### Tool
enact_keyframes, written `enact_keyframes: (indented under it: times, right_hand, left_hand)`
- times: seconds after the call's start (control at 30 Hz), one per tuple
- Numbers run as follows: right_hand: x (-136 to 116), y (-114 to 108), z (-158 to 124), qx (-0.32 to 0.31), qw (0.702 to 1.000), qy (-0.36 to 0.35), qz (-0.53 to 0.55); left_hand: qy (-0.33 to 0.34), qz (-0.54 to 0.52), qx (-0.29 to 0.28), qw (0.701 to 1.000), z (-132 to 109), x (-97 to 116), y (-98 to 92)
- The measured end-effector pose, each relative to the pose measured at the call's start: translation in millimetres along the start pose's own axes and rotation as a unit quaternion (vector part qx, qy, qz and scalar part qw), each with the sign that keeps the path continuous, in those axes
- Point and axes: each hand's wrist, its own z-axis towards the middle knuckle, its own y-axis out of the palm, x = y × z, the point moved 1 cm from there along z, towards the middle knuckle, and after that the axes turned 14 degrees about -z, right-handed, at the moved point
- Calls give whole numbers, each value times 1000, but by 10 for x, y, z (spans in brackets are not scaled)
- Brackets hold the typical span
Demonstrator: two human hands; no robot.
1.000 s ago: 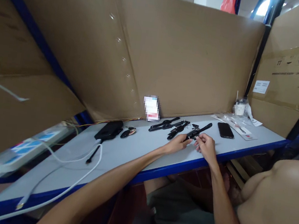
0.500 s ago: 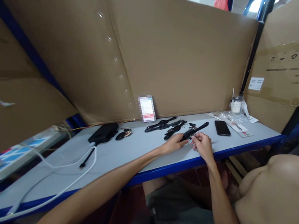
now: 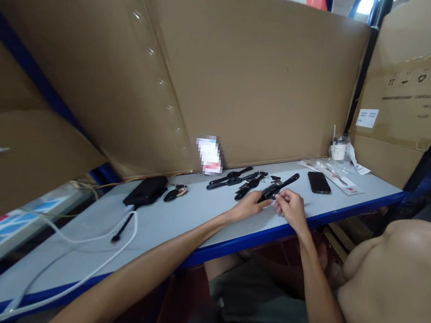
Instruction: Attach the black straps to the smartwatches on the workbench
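Observation:
My left hand (image 3: 250, 206) is closed around a black wristwatch (image 3: 288, 182), whose strap sticks out up and to the right over the table. The fingers of my right hand (image 3: 290, 207) are pinched together at the near side of this watch. Whatever sits between those fingertips is too small to make out. Just beyond my left hand lies a black strap piece (image 3: 250, 187) with metal bits on it. Behind that, more black watches (image 3: 232, 180) rest flat, and a small dark part (image 3: 275, 178) is close to the held watch.
A black phone (image 3: 319, 182) lies right of my hands. Farther right are clear plastic packaging (image 3: 330, 169) and a white cup (image 3: 338, 149). A lit screen (image 3: 210, 156) leans on the cardboard wall (image 3: 264, 83). Leftward are a black case (image 3: 146, 190) and a white cable (image 3: 132, 235). Another person sits at right.
The view has shifted slightly. My right fingertips have drawn closer together at the watch; my left hand keeps its hold.

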Motion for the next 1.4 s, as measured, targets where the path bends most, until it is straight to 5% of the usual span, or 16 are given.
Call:
enact_keyframes:
  times: [1.4]
  right_hand:
    - [0, 11, 8, 1, 1000, 12, 10]
  left_hand:
    - [-43, -44, 2, 998, 0, -16, 2]
